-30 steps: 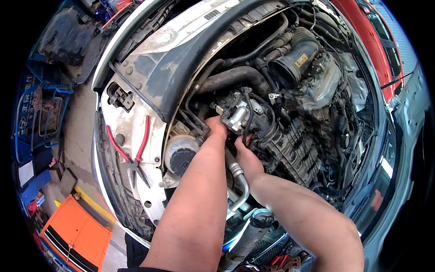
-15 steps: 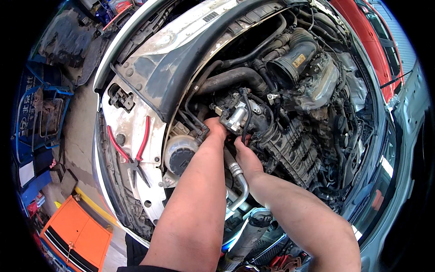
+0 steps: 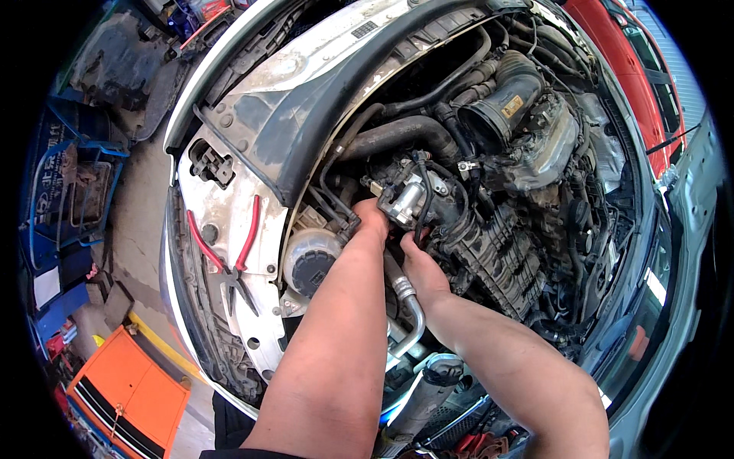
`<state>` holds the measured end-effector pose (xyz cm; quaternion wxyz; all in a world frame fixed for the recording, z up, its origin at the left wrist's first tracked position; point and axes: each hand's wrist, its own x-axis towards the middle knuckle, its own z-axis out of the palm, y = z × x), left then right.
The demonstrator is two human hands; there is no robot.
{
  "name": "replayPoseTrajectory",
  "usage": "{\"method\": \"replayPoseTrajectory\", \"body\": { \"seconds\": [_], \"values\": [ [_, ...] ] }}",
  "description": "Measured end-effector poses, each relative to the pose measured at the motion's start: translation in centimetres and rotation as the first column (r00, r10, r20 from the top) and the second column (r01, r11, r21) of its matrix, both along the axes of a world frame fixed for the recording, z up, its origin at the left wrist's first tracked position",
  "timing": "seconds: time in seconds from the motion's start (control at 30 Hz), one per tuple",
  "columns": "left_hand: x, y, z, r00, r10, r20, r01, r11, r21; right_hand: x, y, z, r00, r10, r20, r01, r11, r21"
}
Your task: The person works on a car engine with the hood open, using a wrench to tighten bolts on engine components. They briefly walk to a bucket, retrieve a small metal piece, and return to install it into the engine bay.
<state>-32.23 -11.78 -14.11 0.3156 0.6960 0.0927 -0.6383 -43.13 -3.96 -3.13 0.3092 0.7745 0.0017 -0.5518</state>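
Deep in an open engine bay, both bare hands reach in below a silver metal unit (image 3: 407, 200). The left hand (image 3: 372, 216) bends in at the unit's left side, its fingers hidden; whether they are spread or closed on something, I cannot tell. Near it, the right hand (image 3: 422, 260) comes up from below with its thumb raised beside the lower end of a thin black hose (image 3: 426, 191); its other fingers are out of sight, so its grip cannot be told either.

Between the forearms, a bent metal pipe (image 3: 415, 321) curves downward. To the right lies a black ribbed engine part (image 3: 501, 264), and above that an open-mouthed black duct (image 3: 497, 111). Left of the left forearm sits a pale reservoir with a black cap (image 3: 313, 271). Farther left, red-handled pliers (image 3: 229, 274) rest with handles apart on the dirty white front panel (image 3: 264, 336).

Beyond the car stand an orange cabinet (image 3: 138, 390) at lower left and a red vehicle (image 3: 623, 76) at upper right.
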Motion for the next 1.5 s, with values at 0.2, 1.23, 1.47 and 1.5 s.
{"method": "replayPoseTrajectory", "body": {
  "seconds": [0.2,1.23,1.47,1.5],
  "values": [
    [0.4,0.2,2.3,0.997,0.06,-0.051,-0.063,0.996,-0.062,0.2,0.1,0.5,0.994,-0.096,0.05,0.093,0.994,0.059],
    [0.8,0.1,6.2,0.921,-0.313,0.231,0.277,0.945,0.173,-0.6,-0.5,2.2,0.925,-0.297,0.235,0.245,0.942,0.229],
    [1.4,2.2,6.0,0.766,-0.422,0.484,0.465,0.885,0.035,-3.6,-2.4,6.4,0.651,-0.505,0.566,0.138,0.812,0.567],
    [1.1,2.6,6.7,0.755,-0.396,0.523,0.463,0.886,0.003,-4.1,-2.6,7.2,0.6,-0.547,0.584,0.121,0.784,0.609]
  ]
}}
